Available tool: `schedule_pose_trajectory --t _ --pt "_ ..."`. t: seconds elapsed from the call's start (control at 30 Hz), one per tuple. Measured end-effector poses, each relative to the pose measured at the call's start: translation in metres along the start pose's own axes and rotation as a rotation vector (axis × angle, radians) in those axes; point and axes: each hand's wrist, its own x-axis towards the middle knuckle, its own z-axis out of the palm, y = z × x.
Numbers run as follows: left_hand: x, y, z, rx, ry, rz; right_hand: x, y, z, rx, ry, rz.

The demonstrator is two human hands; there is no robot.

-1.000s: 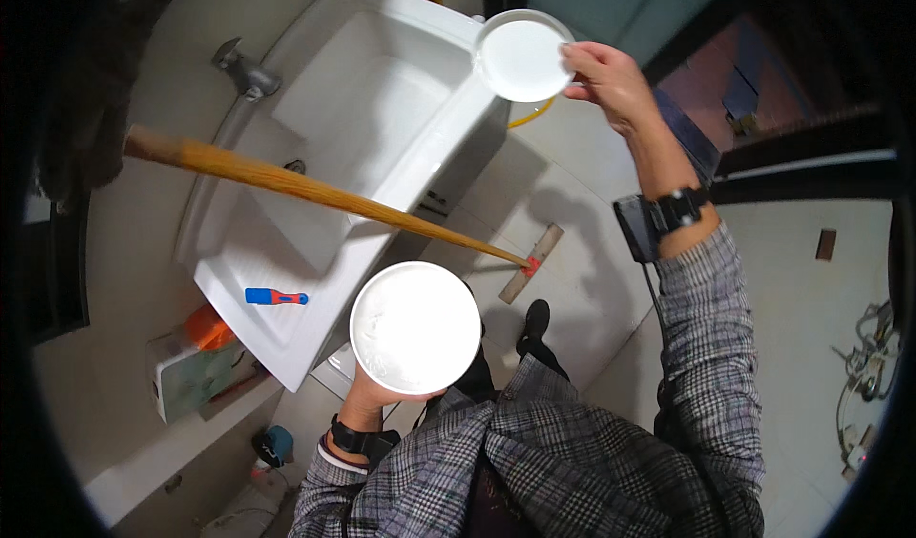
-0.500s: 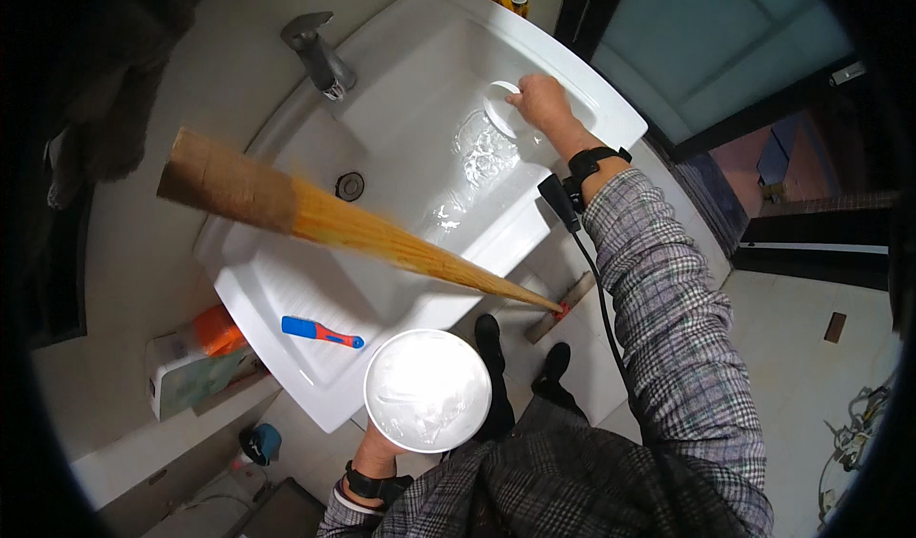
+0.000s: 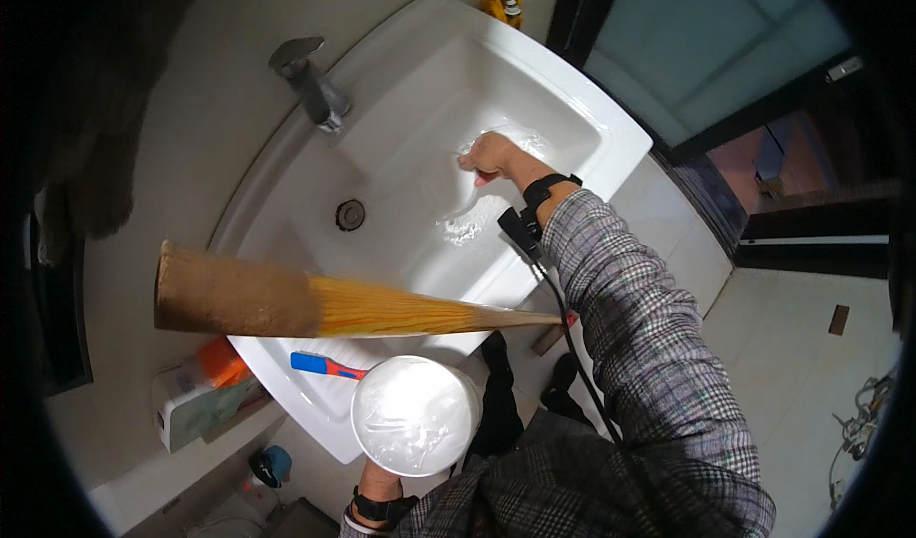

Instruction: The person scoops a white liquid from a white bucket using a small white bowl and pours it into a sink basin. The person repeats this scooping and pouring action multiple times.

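Note:
My left hand holds a white round tub near the sink's front left corner; its fingers are hidden under the tub. Inside the tub is a shiny, whitish content that I cannot make out. Down in the white sink, my right hand grips a white round lid-like piece by its edge. That piece is hard to tell from the white basin. Rippling water lies around it. Just beyond the tub, a blue and red handled tool rests on the sink's ledge, one end hidden by the tub.
A thick wooden pole crosses the view in front of the sink, its foot on the floor. Farther off are the metal faucet, the drain and a yellow item. A black cable runs along my right sleeve.
My right hand has moved left and nearer with the white piece, lower in the basin. The tub has shifted slightly left and now covers the tool's end. The pole appears lower in view.

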Motion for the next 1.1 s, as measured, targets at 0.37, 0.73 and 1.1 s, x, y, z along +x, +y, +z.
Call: schedule_pose_trajectory --t 0.37,0.73,1.1 --pt "0.009 0.006 0.023 0.087 -0.097 0.074 -0.144 -0.014 -0.071 0.521 -0.007 -0.148" --pt "0.025 0.026 0.099 0.15 -0.311 0.143 -0.365 0.21 -0.199 0.615 0.566 0.035" --pt "0.093 0.044 0.241 -0.053 -0.364 0.048 -0.282 0.357 -0.207 0.036 1.025 0.253"
